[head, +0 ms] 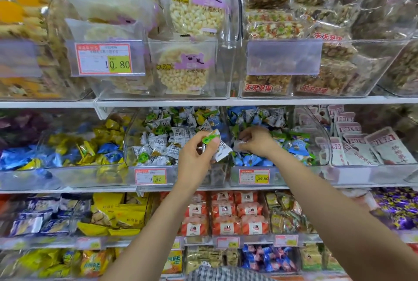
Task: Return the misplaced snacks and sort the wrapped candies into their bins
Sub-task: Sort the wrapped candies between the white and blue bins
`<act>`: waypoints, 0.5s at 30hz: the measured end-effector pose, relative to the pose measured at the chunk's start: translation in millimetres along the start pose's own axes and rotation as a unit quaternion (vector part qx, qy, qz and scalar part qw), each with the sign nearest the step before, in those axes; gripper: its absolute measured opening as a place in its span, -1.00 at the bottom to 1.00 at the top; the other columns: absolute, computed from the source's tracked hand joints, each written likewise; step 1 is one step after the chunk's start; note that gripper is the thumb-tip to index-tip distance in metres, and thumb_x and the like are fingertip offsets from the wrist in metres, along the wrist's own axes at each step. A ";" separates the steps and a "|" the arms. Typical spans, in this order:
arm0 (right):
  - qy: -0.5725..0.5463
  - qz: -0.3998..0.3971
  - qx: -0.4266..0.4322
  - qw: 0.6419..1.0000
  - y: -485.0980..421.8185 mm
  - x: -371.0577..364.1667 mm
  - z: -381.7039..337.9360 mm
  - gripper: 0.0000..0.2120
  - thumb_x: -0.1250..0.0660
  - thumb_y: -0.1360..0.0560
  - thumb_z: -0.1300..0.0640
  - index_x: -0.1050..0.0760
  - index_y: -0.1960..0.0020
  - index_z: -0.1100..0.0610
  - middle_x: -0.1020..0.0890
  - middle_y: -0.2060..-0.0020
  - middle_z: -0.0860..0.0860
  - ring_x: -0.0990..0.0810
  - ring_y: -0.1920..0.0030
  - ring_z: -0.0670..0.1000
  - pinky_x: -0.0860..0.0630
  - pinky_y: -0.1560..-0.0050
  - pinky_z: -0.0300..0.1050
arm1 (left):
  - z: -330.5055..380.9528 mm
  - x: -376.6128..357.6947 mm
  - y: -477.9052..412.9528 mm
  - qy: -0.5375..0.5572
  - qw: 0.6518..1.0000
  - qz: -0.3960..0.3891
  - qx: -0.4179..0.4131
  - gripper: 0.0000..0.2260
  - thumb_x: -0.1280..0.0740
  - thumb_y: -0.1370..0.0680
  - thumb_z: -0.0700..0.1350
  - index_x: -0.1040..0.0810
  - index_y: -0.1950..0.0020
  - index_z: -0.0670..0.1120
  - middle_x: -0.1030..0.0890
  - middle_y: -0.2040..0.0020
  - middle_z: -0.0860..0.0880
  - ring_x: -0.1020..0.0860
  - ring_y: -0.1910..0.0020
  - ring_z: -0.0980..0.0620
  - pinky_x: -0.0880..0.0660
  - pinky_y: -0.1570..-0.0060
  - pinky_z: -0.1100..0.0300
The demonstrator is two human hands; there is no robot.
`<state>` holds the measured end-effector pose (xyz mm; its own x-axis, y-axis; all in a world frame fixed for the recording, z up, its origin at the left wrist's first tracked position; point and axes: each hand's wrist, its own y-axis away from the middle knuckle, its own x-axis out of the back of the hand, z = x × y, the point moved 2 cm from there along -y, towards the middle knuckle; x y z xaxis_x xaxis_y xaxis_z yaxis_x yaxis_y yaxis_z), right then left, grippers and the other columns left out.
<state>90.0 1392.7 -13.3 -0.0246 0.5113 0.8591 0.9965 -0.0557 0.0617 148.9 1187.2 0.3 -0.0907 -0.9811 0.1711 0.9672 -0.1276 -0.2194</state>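
On the middle shelf stand two clear bins of wrapped candies. The left bin (135,145) holds mostly white-and-green pieces. The right bin (323,145) holds blue and green ones. My left hand (196,158) is raised in front of the divide between them and grips a few white wrapped candies (222,151), with a green-and-white candy (210,138) pinched on top. My right hand (257,142) reaches into the right bin, fingers curled round a small silvery wrapped candy (239,144) at the pile's left edge.
Further bins flank these: yellow and blue candies (90,147) to the left, white sachets (362,145) to the right. Above sit bins of rice cakes (185,70) and nut bars (294,84). Below are more snack bins. Price tags (254,176) line the shelf edges.
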 end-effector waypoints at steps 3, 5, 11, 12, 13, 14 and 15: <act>-0.103 0.079 0.032 0.991 13.7 9.8 -0.7 -0.73 -0.48 -0.42 0.15 -0.57 -0.09 0.18 -0.63 0.04 0.07 -0.58 0.04 0.02 -0.37 0.19 -0.41 | -1.1 4.0 -0.1 -0.020 1.000 0.006 -0.005 -0.87 -0.31 -0.57 0.05 -0.56 -0.08 0.08 -0.56 0.35 0.12 -0.55 0.40 0.03 -0.57 0.29 -0.01; -0.201 0.123 0.046 0.971 30.4 22.2 -2.2 -0.74 -0.48 -0.42 0.13 -0.55 -0.07 0.14 -0.58 0.14 -0.05 -0.53 0.15 -0.11 -0.39 0.24 -0.46 | -3.1 2.0 -0.7 -0.030 0.999 0.017 -0.004 -0.86 -0.30 -0.58 0.04 -0.54 -0.11 0.07 -0.56 0.32 0.08 -0.55 0.41 0.04 -0.60 0.28 -0.05; -0.435 0.043 0.055 0.898 73.1 23.1 -20.2 -0.78 -0.48 -0.40 0.20 -0.50 0.01 0.16 -0.55 0.20 0.02 -0.56 0.21 -0.07 -0.50 0.28 -0.37 | 2.4 -25.3 3.8 -0.017 0.999 0.033 -0.015 -0.92 -0.26 -0.61 0.03 -0.52 -0.06 0.10 -0.54 0.25 0.12 -0.56 0.28 0.11 -0.63 0.19 -0.05; -0.441 0.039 0.054 0.895 76.0 19.9 -22.7 -0.77 -0.48 -0.40 0.19 -0.49 0.02 0.17 -0.54 0.23 0.02 -0.56 0.27 -0.09 -0.49 0.32 -0.34 | 6.6 -30.8 7.4 0.005 0.999 0.035 -0.011 -0.94 -0.25 -0.61 0.02 -0.51 -0.03 0.14 -0.54 0.21 0.08 -0.55 0.24 0.08 -0.63 0.18 -0.01; -0.449 0.041 0.054 0.891 77.7 17.2 -24.7 -0.78 -0.48 -0.40 0.19 -0.48 0.04 0.17 -0.54 0.26 0.03 -0.54 0.34 -0.10 -0.48 0.35 -0.31 | 9.7 -34.9 11.2 0.022 0.999 0.038 -0.004 -0.94 -0.23 -0.62 0.04 -0.50 0.00 0.18 -0.53 0.18 0.05 -0.53 0.22 0.07 -0.62 0.16 0.01; -0.460 0.042 0.052 0.885 78.7 15.2 -26.2 -0.79 -0.48 -0.41 0.20 -0.46 0.06 0.17 -0.53 0.29 0.04 -0.53 0.39 -0.11 -0.48 0.38 -0.29 | 10.9 -37.5 15.1 0.032 0.999 0.037 0.002 -0.96 -0.25 -0.60 0.07 -0.49 -0.01 0.21 -0.54 0.15 0.04 -0.54 0.20 0.09 -0.61 0.13 0.01; -0.470 0.039 0.051 0.880 79.5 13.7 -27.4 -0.81 -0.46 -0.42 0.23 -0.45 0.08 0.17 -0.53 0.31 0.05 -0.52 0.43 -0.11 -0.49 0.39 -0.27 | 10.9 -38.7 18.2 0.039 0.999 0.034 0.007 -0.92 -0.31 -0.57 0.09 -0.48 -0.05 0.22 -0.56 0.10 0.06 -0.56 0.16 0.11 -0.61 0.09 0.00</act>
<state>166.8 1371.8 17.3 0.0737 0.9958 0.0547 0.9954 -0.0701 -0.0661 172.5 1224.4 0.2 -0.0431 -0.9957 0.0815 0.9749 -0.0598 -0.2146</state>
